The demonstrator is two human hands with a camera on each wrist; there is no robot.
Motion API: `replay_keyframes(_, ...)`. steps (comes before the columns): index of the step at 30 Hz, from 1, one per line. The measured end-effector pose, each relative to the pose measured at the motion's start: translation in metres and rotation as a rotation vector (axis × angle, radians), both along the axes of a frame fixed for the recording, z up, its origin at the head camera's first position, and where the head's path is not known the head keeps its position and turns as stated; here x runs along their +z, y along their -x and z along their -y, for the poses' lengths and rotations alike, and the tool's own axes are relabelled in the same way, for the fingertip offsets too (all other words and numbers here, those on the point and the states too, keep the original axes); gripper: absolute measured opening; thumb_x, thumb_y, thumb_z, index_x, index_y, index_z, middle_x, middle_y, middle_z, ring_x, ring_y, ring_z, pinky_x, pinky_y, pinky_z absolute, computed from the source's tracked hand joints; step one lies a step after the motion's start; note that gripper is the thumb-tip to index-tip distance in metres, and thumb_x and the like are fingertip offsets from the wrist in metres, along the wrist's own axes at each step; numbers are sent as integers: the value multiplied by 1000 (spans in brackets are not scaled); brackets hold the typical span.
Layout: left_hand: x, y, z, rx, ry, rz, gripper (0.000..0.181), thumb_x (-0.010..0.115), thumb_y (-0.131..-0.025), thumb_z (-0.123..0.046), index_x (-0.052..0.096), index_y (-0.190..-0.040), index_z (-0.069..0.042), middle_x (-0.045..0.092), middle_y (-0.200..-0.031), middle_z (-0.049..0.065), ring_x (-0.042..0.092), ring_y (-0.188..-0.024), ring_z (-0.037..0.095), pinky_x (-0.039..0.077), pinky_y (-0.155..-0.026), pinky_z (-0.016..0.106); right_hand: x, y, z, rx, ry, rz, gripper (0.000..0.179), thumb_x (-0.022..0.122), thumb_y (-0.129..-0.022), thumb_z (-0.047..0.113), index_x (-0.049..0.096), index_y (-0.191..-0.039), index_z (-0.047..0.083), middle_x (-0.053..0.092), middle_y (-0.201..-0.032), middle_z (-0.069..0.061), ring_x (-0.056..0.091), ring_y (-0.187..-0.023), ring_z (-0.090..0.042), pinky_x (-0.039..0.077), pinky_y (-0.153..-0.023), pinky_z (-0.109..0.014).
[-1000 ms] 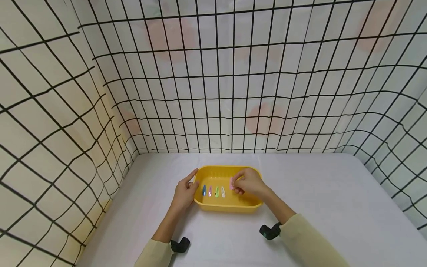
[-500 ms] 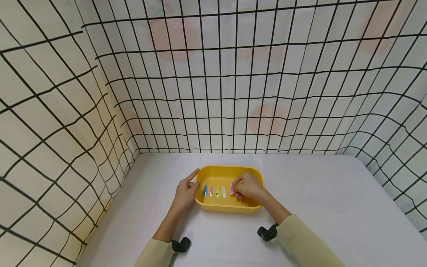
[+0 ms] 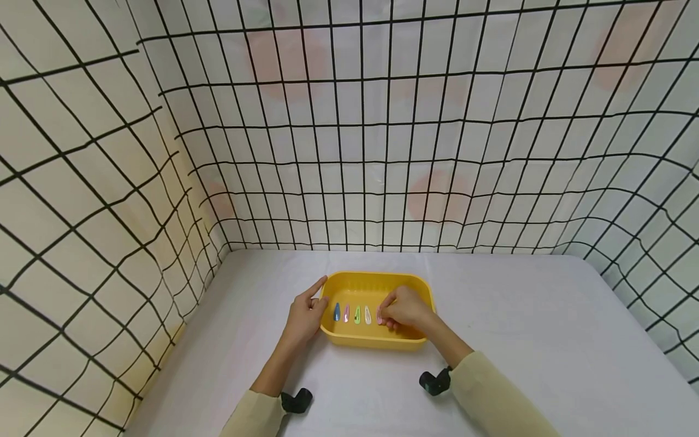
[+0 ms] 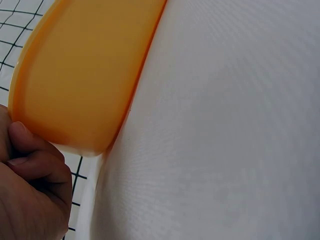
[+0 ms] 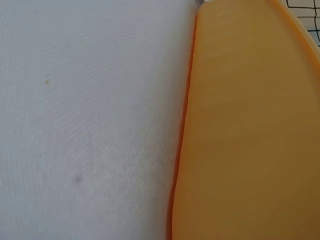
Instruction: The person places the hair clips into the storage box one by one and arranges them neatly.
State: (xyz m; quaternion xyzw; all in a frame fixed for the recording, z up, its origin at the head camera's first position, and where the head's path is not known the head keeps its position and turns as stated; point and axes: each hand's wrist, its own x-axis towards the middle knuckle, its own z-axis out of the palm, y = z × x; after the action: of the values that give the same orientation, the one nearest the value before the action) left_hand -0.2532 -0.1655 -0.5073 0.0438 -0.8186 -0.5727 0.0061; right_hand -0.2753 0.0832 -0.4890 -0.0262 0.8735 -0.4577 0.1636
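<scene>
A yellow plastic tray [image 3: 377, 343] lies in the middle of the table in the head view. My left hand [image 3: 303, 314] grips its left side, thumb over the rim; curled fingers [image 4: 37, 155] show against the tray wall in the left wrist view. Inside, a row of snap hair clips runs left to right: blue [image 3: 337, 312], pink [image 3: 346, 313], green [image 3: 357, 314] and white [image 3: 368, 315]. At the row's right end my right hand [image 3: 408, 308] pinches another pink hair clip [image 3: 379, 316] low over the tray floor, partly hidden by the fingers.
The white-covered table [image 3: 513, 328] extends around the tray. A black grid over white cloth [image 3: 360, 139] closes off the back and both sides. Dark wrist cameras [image 3: 435, 382] sit by both cuffs. The tray's outer wall [image 5: 250, 130] fills the right wrist view's right half.
My right hand has lowered the pink hair clip toward the tray floor, beside the white one. The left hand keeps its grip on the tray. The head view has shifted slightly.
</scene>
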Motion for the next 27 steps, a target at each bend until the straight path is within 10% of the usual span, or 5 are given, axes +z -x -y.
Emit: replay_keyframes(27,1,-1,0,5,10,-2,53,61,-101,-22,52,-152,-31,44,-59,-1,39,-48,13,37,-45,21,18,2,-20,-9,89,-114,24,72,-96,19,66,-111,1,75,-87,-14,66,-66,-22,58,-62,-29)
